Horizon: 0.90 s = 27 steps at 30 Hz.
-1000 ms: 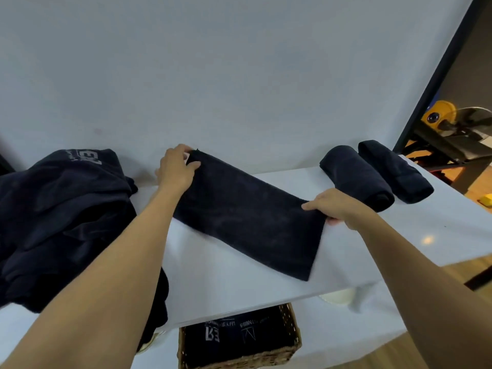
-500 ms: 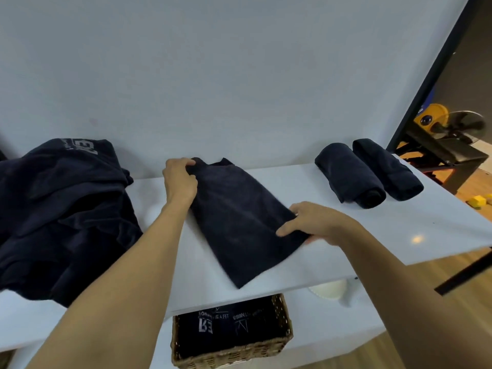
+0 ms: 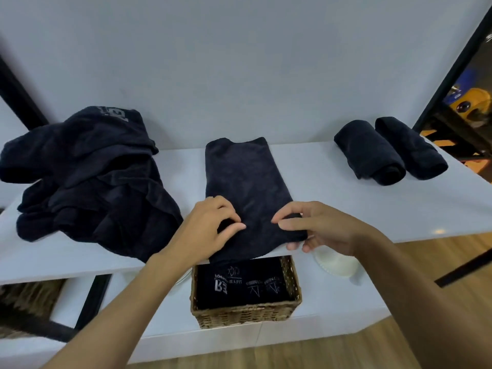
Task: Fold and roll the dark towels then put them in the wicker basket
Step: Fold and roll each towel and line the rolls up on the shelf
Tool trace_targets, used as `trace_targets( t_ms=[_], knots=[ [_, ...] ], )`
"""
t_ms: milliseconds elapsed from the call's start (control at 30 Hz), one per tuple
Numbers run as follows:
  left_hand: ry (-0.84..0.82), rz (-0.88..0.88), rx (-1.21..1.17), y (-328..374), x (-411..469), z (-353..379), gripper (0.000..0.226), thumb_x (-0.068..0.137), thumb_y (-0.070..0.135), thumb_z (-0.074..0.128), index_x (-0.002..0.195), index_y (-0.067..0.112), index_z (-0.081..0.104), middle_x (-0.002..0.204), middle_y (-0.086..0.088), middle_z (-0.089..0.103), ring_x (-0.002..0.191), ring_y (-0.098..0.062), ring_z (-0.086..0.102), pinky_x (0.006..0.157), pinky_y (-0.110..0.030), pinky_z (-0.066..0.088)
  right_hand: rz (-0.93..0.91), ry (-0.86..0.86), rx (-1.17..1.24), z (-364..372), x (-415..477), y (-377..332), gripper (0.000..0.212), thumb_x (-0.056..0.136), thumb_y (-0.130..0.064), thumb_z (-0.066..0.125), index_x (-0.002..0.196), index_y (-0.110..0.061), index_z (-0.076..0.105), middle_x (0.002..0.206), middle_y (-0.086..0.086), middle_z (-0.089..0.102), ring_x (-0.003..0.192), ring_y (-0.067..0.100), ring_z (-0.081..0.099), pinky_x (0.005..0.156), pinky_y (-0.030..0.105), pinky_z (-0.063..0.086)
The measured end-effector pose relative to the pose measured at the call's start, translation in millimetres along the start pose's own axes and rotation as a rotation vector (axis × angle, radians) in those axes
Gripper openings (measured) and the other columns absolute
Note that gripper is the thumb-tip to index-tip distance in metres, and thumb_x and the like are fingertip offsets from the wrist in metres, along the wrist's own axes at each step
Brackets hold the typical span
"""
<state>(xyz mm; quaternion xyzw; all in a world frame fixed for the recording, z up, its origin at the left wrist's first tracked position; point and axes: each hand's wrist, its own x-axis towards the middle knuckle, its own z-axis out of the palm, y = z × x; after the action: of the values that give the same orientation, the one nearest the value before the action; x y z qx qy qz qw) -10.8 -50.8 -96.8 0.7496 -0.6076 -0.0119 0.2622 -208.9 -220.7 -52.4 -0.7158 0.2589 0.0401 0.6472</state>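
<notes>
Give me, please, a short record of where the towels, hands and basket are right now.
folded towel: flat on the table, near end at the front edge
left hand: pinches the towel's near end
right hand: grips its near right corner, fingers underneath
pile of towels: unfolded, left on the table
rolled towels: two, side by side, right
basket: on the lower shelf, holding dark towels

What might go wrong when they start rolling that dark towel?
The long folded dark towel hangs over the front edge of the white table where the left hand and right hand pinch it, so it might slip off and miss the wicker basket below. Its far end looks uneven, so the roll may come out crooked. The heap of loose dark towels lies close beside it and could get caught in.
</notes>
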Motion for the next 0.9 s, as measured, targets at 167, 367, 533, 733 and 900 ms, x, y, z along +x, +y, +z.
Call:
trace_targets(
  t_ms=[167, 367, 533, 733, 900],
  knots=[
    [-0.2, 0.136, 0.381, 7, -59, -2, 0.089, 0.065, 0.075, 0.064, 0.136, 0.026, 0.048, 0.14, 0.002, 0.052, 0.13, -0.019, 0.048, 0.108, -0.035, 0.036, -0.113, -0.125, -0.194, 4, -17, 10, 0.055, 0.084, -0.004, 0.074, 0.125, -0.033, 0.054, 0.122, -0.005, 0.064, 0.099, 0.018, 0.068, 0.073, 0.026, 0.054],
    [0.204, 0.208, 0.255, -2, -74, 3, 0.023, 0.082, 0.018, 0.063, 0.102, 0.014, 0.073, 0.104, 0.001, 0.074, 0.102, -0.016, 0.067, 0.086, -0.029, 0.04, -0.4, 0.367, -0.801, 28, -17, 33, 0.038, 0.083, -0.006, 0.073, 0.105, -0.037, 0.066, 0.096, -0.007, 0.072, 0.086, 0.015, 0.068, 0.078, 0.026, 0.055],
    [0.073, -0.165, -0.266, 15, -73, -28, 0.005, 0.088, 0.028, 0.069, 0.091, 0.027, 0.073, 0.083, 0.018, 0.071, 0.081, -0.007, 0.064, 0.075, -0.024, 0.049, -0.486, 0.442, -0.714, 29, -29, 30, 0.008, 0.082, -0.035, 0.074, 0.089, -0.037, 0.071, 0.087, -0.009, 0.053, 0.078, 0.004, 0.052, 0.066, 0.013, 0.038],
    [0.025, -0.384, -0.52, 26, -47, -36, 0.014, 0.092, 0.03, 0.066, 0.092, 0.019, 0.074, 0.082, 0.003, 0.076, 0.079, -0.011, 0.072, 0.082, -0.032, 0.057, -0.211, 0.426, -0.491, 26, -25, 19, 0.044, 0.091, -0.044, 0.061, 0.073, -0.004, 0.054, 0.068, 0.002, 0.052, 0.063, 0.017, 0.048, 0.058, 0.028, 0.036],
    [0.019, -0.512, -0.396, 28, -37, -28, 0.014, 0.09, 0.033, 0.068, 0.095, 0.022, 0.075, 0.085, 0.008, 0.074, 0.086, -0.009, 0.07, 0.082, -0.028, 0.055, -0.309, 0.676, -0.822, 40, -21, 28, 0.031, 0.09, -0.026, 0.069, 0.119, -0.023, 0.058, 0.104, -0.004, 0.057, 0.093, 0.015, 0.055, 0.079, 0.027, 0.045]
  ],
)
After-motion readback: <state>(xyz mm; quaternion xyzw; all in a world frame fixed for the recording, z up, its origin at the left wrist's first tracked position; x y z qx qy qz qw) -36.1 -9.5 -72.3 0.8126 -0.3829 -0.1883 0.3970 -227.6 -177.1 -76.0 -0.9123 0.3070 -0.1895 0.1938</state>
